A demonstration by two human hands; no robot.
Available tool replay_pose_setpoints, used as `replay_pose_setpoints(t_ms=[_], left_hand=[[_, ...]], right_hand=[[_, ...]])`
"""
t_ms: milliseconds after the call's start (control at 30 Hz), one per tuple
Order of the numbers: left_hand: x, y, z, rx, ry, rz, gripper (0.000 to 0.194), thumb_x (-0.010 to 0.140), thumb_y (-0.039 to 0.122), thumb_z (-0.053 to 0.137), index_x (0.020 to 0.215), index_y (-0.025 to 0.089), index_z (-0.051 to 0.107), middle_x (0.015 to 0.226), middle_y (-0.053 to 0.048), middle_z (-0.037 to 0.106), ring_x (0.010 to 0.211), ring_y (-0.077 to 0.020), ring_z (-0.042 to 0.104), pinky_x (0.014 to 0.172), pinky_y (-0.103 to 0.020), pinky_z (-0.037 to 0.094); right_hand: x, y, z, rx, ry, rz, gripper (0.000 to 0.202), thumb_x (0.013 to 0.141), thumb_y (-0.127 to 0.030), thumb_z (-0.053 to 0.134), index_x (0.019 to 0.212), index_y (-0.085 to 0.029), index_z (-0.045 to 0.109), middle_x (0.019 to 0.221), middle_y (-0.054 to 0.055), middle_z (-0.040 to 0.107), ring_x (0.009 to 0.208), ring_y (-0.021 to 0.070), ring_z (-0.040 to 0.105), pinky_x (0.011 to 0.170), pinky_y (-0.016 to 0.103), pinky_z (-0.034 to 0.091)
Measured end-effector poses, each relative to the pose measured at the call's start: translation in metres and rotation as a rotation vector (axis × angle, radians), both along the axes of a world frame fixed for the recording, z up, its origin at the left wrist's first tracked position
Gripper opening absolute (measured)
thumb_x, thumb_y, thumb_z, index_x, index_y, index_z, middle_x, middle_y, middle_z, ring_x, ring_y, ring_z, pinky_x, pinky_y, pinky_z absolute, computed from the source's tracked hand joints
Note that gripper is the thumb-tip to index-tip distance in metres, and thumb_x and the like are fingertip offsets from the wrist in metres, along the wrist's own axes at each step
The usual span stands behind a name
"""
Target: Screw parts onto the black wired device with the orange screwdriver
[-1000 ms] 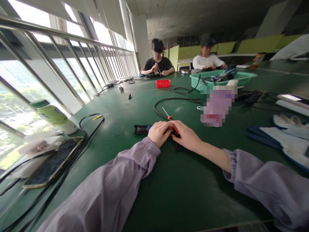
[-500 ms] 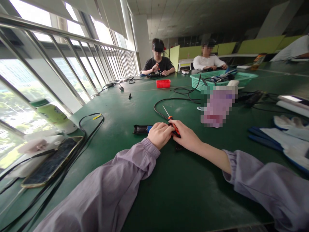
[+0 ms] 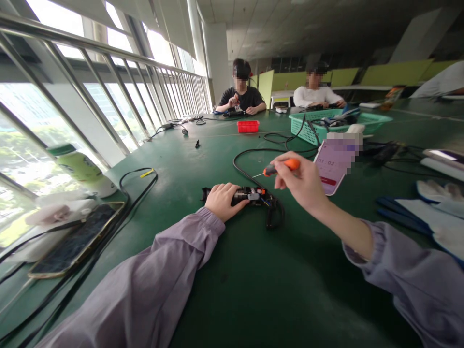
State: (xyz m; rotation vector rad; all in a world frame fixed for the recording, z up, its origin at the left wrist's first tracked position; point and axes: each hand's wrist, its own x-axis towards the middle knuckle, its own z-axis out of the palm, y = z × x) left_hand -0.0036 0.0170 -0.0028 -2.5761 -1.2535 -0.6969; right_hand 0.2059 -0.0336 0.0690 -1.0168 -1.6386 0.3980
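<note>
My left hand (image 3: 224,200) is wrapped over a dark cylindrical tool (image 3: 246,195) lying on the green table (image 3: 232,290). Wires and small grey and orange parts show at the tool's right end, with a black looped piece beside it. In my right hand (image 3: 302,183) is an orange and black screwdriver (image 3: 286,166), raised above and to the right of the tool. Its thin shaft points left, and its tip is apart from the tool. A black cable (image 3: 235,162) curves behind the tool.
Behind are a red tray (image 3: 248,126), a green basket (image 3: 308,131) with items and two seated people. A phone (image 3: 337,162) and gloves (image 3: 416,212) lie right. At left are a bottle (image 3: 81,169), another phone (image 3: 78,241) and black cables.
My right hand has lifted off the tool and moved right with the screwdriver, whose shaft now points left. My left hand has shifted slightly left, and the tool's inner parts now show.
</note>
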Motion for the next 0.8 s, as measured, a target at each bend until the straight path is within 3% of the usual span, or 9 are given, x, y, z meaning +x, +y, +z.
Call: replay_pose_setpoints(t_ms=[100,167,300,533,800], left_hand=[[0.001,0.0,0.002,0.024,0.038,0.023,0.041,0.082,0.057,0.049,0.096,0.019,0.059,0.086,-0.005,0.061,0.081,-0.0202,0.057,0.074,-0.033,0.042],[0.002,0.0,0.003,0.028,0.064,0.036,0.044,0.083,0.059,0.046,0.093,0.018,0.059,0.085,-0.005,0.06,0.08,-0.0206,0.056,0.071,-0.033,0.042],[0.002,-0.001,0.003,0.043,0.081,0.04,0.045,0.083,0.06,0.044,0.09,0.018,0.058,0.083,-0.006,0.059,0.078,-0.0209,0.054,0.069,-0.033,0.04],[0.002,-0.002,0.003,0.045,0.085,0.051,0.044,0.083,0.06,0.044,0.089,0.018,0.057,0.083,-0.006,0.059,0.078,-0.0203,0.054,0.07,-0.032,0.04],[0.005,-0.008,0.011,-0.08,0.175,0.122,0.048,0.086,0.061,0.038,0.097,0.018,0.056,0.092,-0.007,0.059,0.087,-0.0221,0.053,0.078,-0.034,0.04]], right_hand=[[-0.003,-0.003,0.036,0.096,-0.12,-0.065,0.022,0.081,-0.034,0.054,0.067,-0.017,0.059,0.049,-0.006,0.043,0.039,0.0055,0.04,0.042,0.022,0.032],[-0.006,-0.004,0.048,0.124,-0.191,-0.093,0.024,0.08,-0.03,0.055,0.061,-0.017,0.059,0.047,-0.005,0.041,0.043,0.0062,0.04,0.045,0.022,0.031],[-0.01,0.0,0.042,0.145,-0.241,-0.054,0.019,0.077,-0.024,0.056,0.06,-0.017,0.061,0.055,-0.003,0.052,0.052,0.0084,0.046,0.05,0.024,0.033],[-0.007,0.006,0.034,0.087,-0.168,-0.04,0.022,0.077,-0.024,0.053,0.058,-0.016,0.058,0.048,-0.005,0.041,0.044,0.0069,0.037,0.047,0.024,0.029],[-0.008,0.001,0.037,0.037,-0.214,-0.039,0.022,0.078,-0.027,0.052,0.062,-0.015,0.059,0.048,-0.003,0.043,0.046,0.0085,0.039,0.048,0.026,0.03]])
